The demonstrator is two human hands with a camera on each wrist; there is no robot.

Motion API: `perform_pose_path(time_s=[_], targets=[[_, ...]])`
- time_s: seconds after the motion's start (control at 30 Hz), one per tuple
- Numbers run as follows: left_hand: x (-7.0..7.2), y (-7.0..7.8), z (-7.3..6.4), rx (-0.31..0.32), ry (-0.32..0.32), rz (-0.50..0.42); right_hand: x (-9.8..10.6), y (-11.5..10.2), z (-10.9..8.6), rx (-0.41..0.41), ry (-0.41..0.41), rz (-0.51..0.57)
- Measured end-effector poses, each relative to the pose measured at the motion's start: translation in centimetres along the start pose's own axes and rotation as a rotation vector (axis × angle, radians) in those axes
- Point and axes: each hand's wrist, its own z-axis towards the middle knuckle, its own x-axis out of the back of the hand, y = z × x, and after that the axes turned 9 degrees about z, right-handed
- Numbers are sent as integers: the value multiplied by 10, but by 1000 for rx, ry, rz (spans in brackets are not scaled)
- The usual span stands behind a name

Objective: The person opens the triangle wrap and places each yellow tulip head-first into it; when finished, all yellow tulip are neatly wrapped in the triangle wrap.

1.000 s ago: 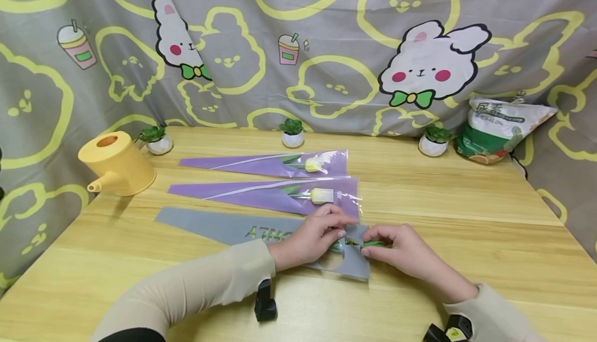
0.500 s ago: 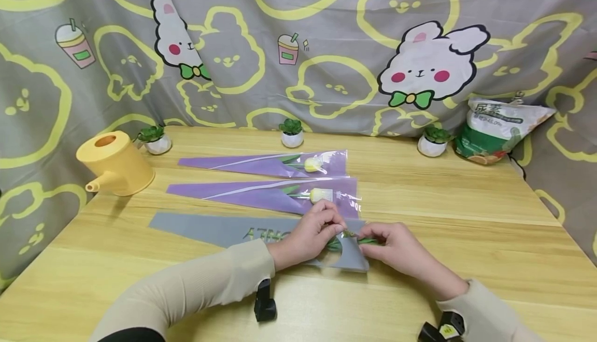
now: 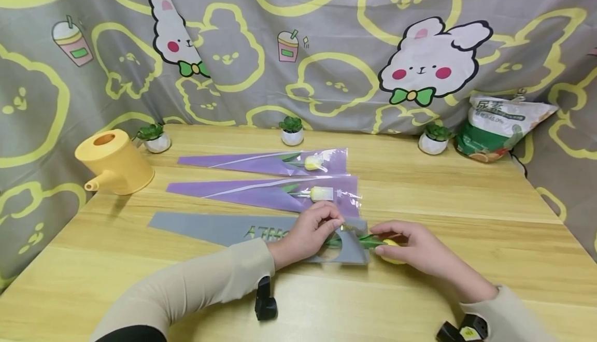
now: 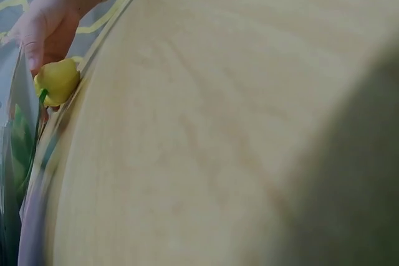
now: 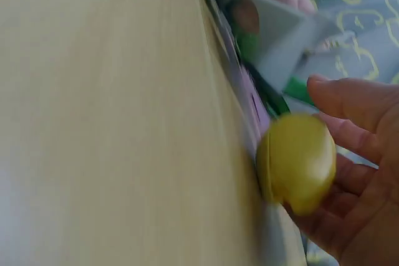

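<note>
In the head view, a grey flower sleeve [image 3: 196, 226] with letter cut-outs and a round cut-out lies on the table. My left hand [image 3: 308, 233] pinches the sleeve's far edge near its wide right end. A yellow tulip [image 5: 298, 161] with green leaves [image 3: 370, 241] extends from that end; its stem runs back inside the sleeve. My right hand [image 3: 417, 246] holds the tulip around its flower head, partly covering it from above. In the right wrist view, the fingers [image 5: 349, 175] curl behind the flower and the thumb lies above it.
Two purple sleeves [image 3: 224, 165], each with a yellow tulip, lie flat behind the grey one. A yellow watering can [image 3: 116, 163] stands at left. Several small potted succulents [image 3: 292, 132] line the back, with a white-and-green bag [image 3: 499, 129] at the right corner.
My right hand has shifted right along the tulip, from its leaves to the flower head, which now shows. The left hand stays at the sleeve's edge; the sleeve's wide end has flattened.
</note>
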Motion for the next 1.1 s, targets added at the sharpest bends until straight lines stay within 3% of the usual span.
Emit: perform_pose_path(time_s=[0.13,0.4,0.6,0.8,1.1], targets=[[-1,-1,1,-14,5,-1,13,7,-11,-33,-11,30],[0,4,0,40,5,-29,25,19,-26,35,-59,17],[-1,0,-1,57,10,-33,19,19,-24,29,10,11],[-2,0,0,62,-33,-52,16,15,-24,36,104,-10],[-2,1,-1,77,-38,-53,12,10,-24,-11,175,63]])
